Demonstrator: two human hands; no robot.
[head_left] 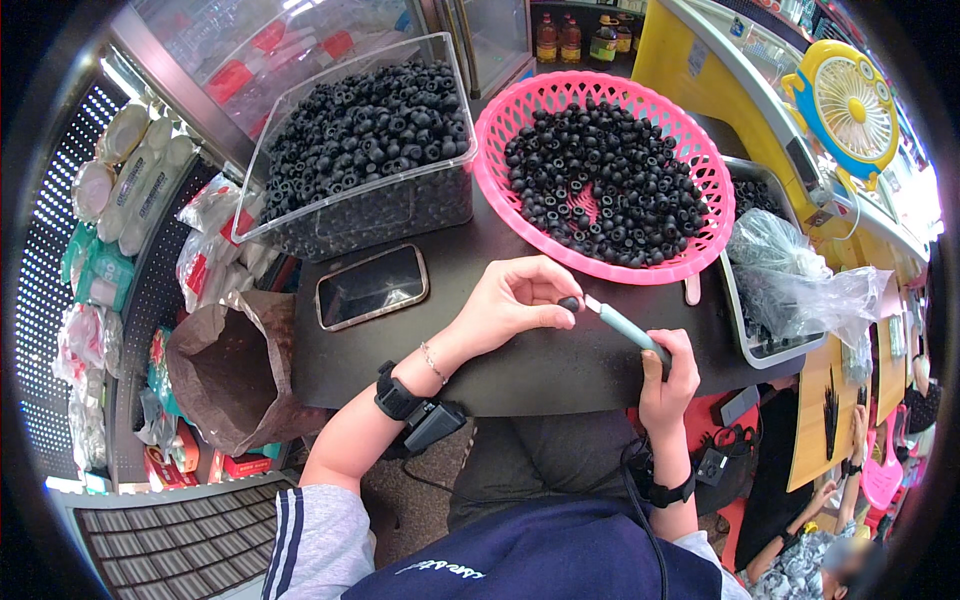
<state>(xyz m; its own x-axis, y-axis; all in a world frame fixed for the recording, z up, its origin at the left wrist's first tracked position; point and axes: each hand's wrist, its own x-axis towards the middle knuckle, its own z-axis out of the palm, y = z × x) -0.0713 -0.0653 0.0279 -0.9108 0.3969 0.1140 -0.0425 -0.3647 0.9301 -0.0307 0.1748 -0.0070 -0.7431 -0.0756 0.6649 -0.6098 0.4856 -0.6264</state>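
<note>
Between the thumb and fingertips of my left hand (pixel 525 295) is a small round black piece (pixel 569 303), which looks like a cap with a hole. My right hand (pixel 668 385) is wrapped round a pale blue-grey pen-shaped tool (pixel 622 326). Its narrow light tip points at the black piece, close beside it; whether they touch I cannot tell. Just beyond my hands stands a pink lattice basket (pixel 690 265), with many loose black pieces (pixel 600 170) of the same sort. A clear plastic bin (pixel 345 220), heaped with more of them, is at the far left.
A phone (pixel 373 288) lies on the dark table (pixel 450 385), left of my hands. An open brown bag (pixel 235 370) stands off the left edge. At right is a grey tray (pixel 752 345) with plastic bags (pixel 790 265) over it. A yellow fan (pixel 850 105) stands far right; another person (pixel 815 550) sits lower right.
</note>
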